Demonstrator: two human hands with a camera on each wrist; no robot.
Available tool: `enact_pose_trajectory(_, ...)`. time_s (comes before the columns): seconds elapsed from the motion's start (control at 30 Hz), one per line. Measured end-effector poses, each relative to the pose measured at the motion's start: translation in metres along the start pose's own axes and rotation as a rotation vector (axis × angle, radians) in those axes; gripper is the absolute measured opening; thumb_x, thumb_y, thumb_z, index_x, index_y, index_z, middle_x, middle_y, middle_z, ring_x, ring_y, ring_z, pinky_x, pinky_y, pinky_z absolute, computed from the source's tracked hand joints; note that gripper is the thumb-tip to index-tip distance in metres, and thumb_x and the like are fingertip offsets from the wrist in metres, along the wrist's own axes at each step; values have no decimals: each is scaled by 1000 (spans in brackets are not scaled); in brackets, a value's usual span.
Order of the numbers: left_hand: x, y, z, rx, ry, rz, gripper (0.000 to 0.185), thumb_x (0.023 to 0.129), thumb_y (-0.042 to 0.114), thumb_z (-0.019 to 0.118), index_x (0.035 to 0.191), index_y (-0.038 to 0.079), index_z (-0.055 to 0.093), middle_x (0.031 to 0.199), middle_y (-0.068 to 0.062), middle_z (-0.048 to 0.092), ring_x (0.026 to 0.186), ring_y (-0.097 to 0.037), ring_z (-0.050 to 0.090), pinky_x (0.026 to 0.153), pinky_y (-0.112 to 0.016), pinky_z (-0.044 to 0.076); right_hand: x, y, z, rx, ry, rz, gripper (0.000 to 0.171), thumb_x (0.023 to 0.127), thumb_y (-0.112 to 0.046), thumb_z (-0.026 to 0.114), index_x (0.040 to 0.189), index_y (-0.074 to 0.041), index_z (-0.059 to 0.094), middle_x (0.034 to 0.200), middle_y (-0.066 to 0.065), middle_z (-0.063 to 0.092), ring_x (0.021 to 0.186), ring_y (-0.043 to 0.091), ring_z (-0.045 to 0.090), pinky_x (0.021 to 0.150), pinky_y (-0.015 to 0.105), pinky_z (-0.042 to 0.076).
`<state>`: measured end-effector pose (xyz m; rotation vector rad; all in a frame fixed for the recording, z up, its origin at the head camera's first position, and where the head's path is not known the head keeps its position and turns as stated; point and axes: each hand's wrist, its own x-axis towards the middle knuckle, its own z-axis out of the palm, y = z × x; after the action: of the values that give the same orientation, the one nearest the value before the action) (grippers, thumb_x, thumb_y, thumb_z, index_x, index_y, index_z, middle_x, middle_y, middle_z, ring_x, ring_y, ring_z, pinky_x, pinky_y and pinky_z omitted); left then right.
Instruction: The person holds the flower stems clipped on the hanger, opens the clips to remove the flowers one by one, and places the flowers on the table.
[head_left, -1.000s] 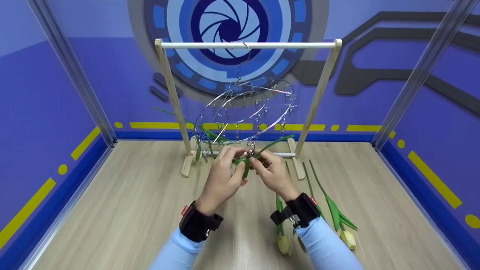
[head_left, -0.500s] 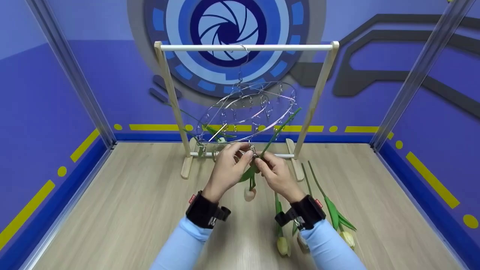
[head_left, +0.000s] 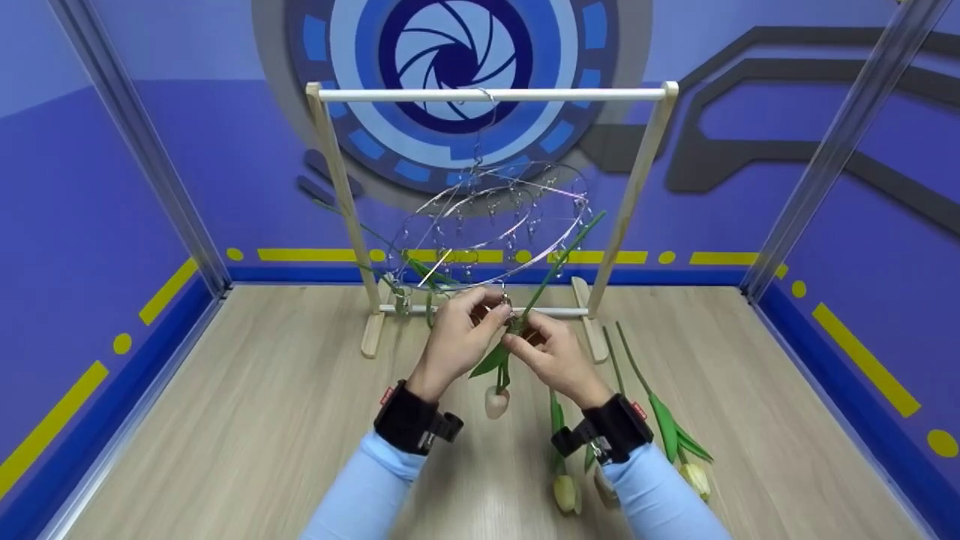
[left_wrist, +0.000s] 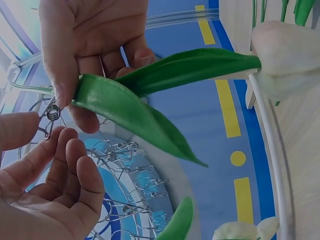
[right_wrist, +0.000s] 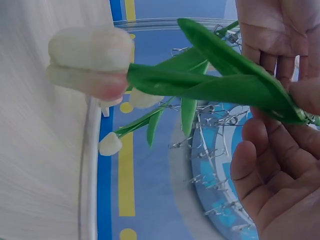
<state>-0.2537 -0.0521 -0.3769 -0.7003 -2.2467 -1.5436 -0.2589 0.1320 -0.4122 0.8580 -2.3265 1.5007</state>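
Both hands meet at the front edge of the wire ring (head_left: 495, 225), which hangs from the rack (head_left: 491, 94). Left hand (head_left: 457, 334) pinches a clip (head_left: 506, 304) between thumb and fingers. Right hand (head_left: 551, 356) pinches the tulip (head_left: 496, 401) stem just beside that clip. The tulip hangs bloom down between and just below the hands, stem slanting up right past the ring. One more tulip (head_left: 420, 274) is clipped on the ring's left side. Three tulips (head_left: 664, 420) lie on the table (head_left: 225, 420) by the right wrist, one partly hidden by the sleeve. Many clips on the ring, too small to count.
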Motion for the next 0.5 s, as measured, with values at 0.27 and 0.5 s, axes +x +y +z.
enact_pose_trajectory(0.27,0,-1,1,-13,3,-7,19,102,13,64,112,-1,72,98,-12,71,82,-16,61,74,-25,48,-4,5,0,-1,-31,23,13,97,-13,72,106,-4,72,90,6,69,77,19,61,66,26,50)
enact_pose_trajectory(0.5,-4,-4,-1,-46,-14,-28,18,103,13,63,112,-1,71,96,-11,70,82,-17,60,74,-26,47,-8,12,1,57,-11,-10,5,98,-6,69,94,-2,69,81,8,65,70,8,55,63,23,47)
